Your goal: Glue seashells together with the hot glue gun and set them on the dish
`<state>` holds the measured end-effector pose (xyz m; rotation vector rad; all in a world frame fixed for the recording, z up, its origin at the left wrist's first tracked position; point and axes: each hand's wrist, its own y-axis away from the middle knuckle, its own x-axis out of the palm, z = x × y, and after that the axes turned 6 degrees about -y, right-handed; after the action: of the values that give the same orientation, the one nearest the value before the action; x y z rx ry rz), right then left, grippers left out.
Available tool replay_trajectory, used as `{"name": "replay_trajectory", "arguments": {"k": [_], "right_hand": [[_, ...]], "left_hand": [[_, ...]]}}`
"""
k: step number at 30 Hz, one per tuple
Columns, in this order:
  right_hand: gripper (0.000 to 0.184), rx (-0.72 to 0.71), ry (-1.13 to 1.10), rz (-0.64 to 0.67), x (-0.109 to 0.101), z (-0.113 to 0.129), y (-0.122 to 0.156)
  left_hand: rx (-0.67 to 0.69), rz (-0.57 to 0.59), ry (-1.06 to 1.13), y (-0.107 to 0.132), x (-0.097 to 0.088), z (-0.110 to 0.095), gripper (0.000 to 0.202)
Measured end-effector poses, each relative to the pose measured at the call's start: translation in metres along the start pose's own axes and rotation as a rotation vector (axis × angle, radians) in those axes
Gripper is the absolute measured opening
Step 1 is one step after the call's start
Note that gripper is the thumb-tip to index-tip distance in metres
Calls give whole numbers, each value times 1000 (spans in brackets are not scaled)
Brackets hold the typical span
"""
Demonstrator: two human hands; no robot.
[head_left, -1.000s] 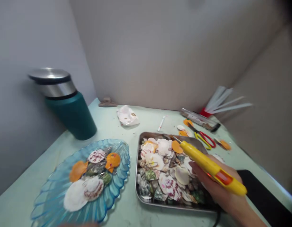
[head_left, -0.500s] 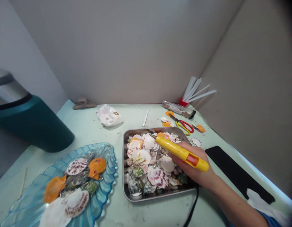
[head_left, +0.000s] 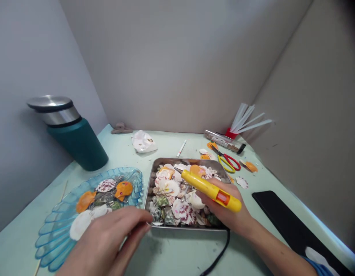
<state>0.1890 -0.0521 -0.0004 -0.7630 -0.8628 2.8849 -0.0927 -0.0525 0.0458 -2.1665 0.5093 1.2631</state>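
In my right hand (head_left: 223,214) is a yellow corded pen-shaped tool (head_left: 208,188) with a thin metal tip and a red window on its side. Its tip points left over a metal tray (head_left: 191,228) heaped with shells (head_left: 184,210), and a black cord (head_left: 220,255) runs down below the hand. My left hand (head_left: 108,237) is at the tray's near left corner, thumb and fingers pinched together. What is between them, if anything, is too small to name. Behind that hand, partly covered by it, lies a blue scalloped glass dish (head_left: 50,230) holding orange, white and striped shells (head_left: 106,185).
A teal bottle (head_left: 79,143) stands at the left. Towards the back are a crumpled plastic bag (head_left: 143,142), a white marker (head_left: 181,148), red-and-yellow-handled scissors (head_left: 227,161), a clear tube (head_left: 223,141) and white sticks (head_left: 246,119). A black strip (head_left: 281,218) lies at the right.
My left hand has come into view from below, beside the tray's near left corner. The view has shifted, showing more of the bottle. My right hand still holds the yellow tool over the shells.
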Motion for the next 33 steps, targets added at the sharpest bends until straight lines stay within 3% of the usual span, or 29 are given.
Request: {"name": "replay_trajectory", "arguments": {"k": [6, 11, 14, 19, 21, 28, 33], "right_hand": [[4, 30, -41, -47, -2, -6, 6], [6, 33, -86, -67, -3, -8, 8], [7, 34, -113, -74, -3, -7, 8], [6, 25, -102, -87, -3, -8, 8], [5, 44, -98, -80, -3, -8, 8], [4, 74, -87, -58, -2, -5, 8], [3, 78, -37, -75, -1, -6, 8]], "left_hand": [[25, 98, -478, -45, 13, -9, 21], [14, 222, -643, -65, 30, -10, 22], [10, 277, -559, -73, 32, -11, 25], [-8, 177, -438, -73, 23, -10, 28], [12, 202, -422, -70, 22, -8, 25], [147, 275, -309, -67, 41, -4, 19], [83, 240, -255, -68, 45, 7, 18]]}}
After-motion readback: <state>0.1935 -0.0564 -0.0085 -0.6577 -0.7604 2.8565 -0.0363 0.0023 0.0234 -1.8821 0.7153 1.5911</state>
